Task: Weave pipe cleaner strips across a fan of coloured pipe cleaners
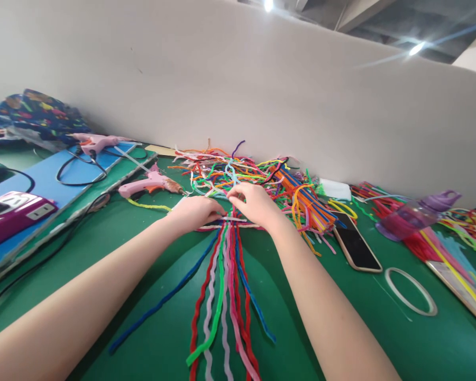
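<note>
Meeting at multicoloured strands [223, 264], left hand [197, 212], right hand [256, 205], fingers curled (grip unclear)

Counter [143, 270] bare left of splayed strands [223, 286]; passage open. Phone [359, 243], tape ring [410, 292] obstruct right side.
</note>
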{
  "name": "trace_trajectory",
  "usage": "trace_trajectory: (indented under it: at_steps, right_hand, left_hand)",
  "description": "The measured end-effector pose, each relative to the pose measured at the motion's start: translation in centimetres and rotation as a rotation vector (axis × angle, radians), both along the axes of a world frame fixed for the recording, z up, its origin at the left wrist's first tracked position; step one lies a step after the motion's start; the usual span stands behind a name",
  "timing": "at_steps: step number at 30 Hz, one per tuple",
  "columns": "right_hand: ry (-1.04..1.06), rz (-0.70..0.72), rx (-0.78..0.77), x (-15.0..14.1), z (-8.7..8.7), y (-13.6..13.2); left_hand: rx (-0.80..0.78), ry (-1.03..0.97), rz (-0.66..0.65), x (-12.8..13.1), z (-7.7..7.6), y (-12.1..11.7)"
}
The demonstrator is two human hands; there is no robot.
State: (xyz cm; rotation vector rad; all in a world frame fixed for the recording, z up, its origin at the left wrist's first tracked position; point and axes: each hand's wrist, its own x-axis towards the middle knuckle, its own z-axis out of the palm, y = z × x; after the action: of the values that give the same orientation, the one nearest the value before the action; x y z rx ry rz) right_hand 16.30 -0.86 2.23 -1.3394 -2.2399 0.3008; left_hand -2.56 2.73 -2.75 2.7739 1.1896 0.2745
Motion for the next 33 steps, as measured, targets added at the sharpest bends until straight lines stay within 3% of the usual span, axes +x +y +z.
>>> trace_trajectory:
  at_steps: [3,5,11,14,23,33]
  right_hand:
    - [0.093,-0.028,0.098,-0.9,1.7,-1.4]
    - [0.068,-0.066,0.113,-1.5,1.2,-2.4]
    - [-0.106,-0.028,0.184,-1.6,-5.0,-5.2]
    - [-0.147,0.02,0.141,-1.4,-6.7,-5.9]
    - [-0.218,0.061,0.139,-1.5,-7.0,-6.1]
    - [-0.225,0.085,0.208,-1.5,-7.2,-5.9]
  left_hand:
    - [0.032,-0.003,-0.037,0.0,0.1,-0.1]
    - [0.054,-0.011,-0.057,0.0,0.0,-0.2]
    - [0.087,-0.003,-0.062,0.1,-0.2,-0.5]
    - [0.073,-0.005,-0.051,0.3,-0.2,-0.6]
    - [0.084,0.055,-0.063,0.4,-0.2,-0.4]
    - [0.056,0.265,-0.005,1.8,1.2,-1.4]
